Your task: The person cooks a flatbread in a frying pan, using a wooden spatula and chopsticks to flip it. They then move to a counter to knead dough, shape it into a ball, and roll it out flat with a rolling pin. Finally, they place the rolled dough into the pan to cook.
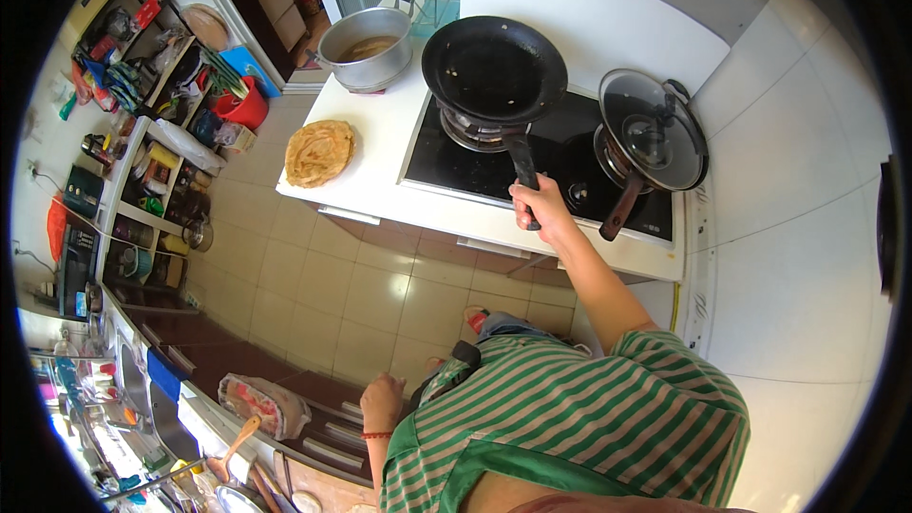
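Note:
My right hand [540, 206] grips the handle of a black frying pan [495, 71], which is at the left burner [474, 134] of a black glass gas hob [563, 146]. A few small pale crumbs lie in the pan. My left hand [383, 395], a red beaded bracelet at its wrist, hangs low beside my body, away from the hob; whether its fingers hold anything is unclear. A browned flatbread [320, 154] lies directly on the white counter left of the hob. Behind it stands a metal pot [367, 60] with some brownish content.
A lidded pan [654, 132] sits on the right burner, its brown handle [622, 206] reaching over the hob's front. Shelves and a red bucket [246, 105] stand at the left. Behind me, a second counter holds a wooden spoon [235, 447] and a plastic-lined container [263, 406].

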{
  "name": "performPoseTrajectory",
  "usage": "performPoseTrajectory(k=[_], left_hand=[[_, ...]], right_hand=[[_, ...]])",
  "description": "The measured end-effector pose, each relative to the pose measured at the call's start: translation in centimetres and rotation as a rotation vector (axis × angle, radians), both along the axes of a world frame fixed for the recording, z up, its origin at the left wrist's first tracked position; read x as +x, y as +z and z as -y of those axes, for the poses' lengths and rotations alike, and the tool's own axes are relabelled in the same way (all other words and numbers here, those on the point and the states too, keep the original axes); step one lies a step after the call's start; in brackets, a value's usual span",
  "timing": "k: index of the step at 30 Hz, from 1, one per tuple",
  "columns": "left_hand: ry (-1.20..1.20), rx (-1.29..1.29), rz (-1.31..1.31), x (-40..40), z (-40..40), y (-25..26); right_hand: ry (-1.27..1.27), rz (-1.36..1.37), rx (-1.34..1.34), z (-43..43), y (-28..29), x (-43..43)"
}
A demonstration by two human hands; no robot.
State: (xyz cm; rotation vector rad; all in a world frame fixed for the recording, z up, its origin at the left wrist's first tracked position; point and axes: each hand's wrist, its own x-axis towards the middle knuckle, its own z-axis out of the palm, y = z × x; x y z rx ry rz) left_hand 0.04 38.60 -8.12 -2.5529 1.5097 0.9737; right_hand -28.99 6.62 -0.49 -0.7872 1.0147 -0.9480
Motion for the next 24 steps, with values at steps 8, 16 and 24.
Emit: performPoseTrajectory(k=[8,16,24], left_hand=[[0.026,-0.005,0.026,-0.7,-0.9,0.3],[0.019,-0.006,0.056,-1.2,-1.4,0.2],[0.025,-0.020,0.057,-1.4,-1.0,-0.5]], right_hand=[[-0.047,0.084,0.092,1.1,-3.7,3.6],[-0.095,0.068,0.083,1.7,-6.8,5.8],[-0.152,0.037,0.038,2.0,-7.5,8.0]])
